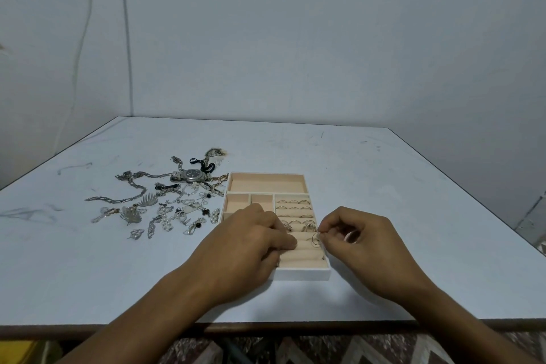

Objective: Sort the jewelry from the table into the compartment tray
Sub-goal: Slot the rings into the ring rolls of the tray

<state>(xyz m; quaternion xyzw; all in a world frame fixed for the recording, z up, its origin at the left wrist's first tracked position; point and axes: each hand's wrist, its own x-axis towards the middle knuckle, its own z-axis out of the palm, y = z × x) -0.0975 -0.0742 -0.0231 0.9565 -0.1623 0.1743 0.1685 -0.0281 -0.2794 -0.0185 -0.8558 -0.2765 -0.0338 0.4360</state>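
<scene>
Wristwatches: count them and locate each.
1: the wristwatch lies at the far edge of the jewelry pile, left of the tray. The left hand covers part of the tray.

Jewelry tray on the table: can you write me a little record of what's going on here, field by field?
tray: white, peach-lined, on the table
far compartment: empty
ring rolls: several rings slotted in
right hand: pinches a thin ring over the rolls
left hand: rests on the tray, fingertips on the rolls
loose jewelry: watch, chains and small pieces piled left of the tray
</scene>
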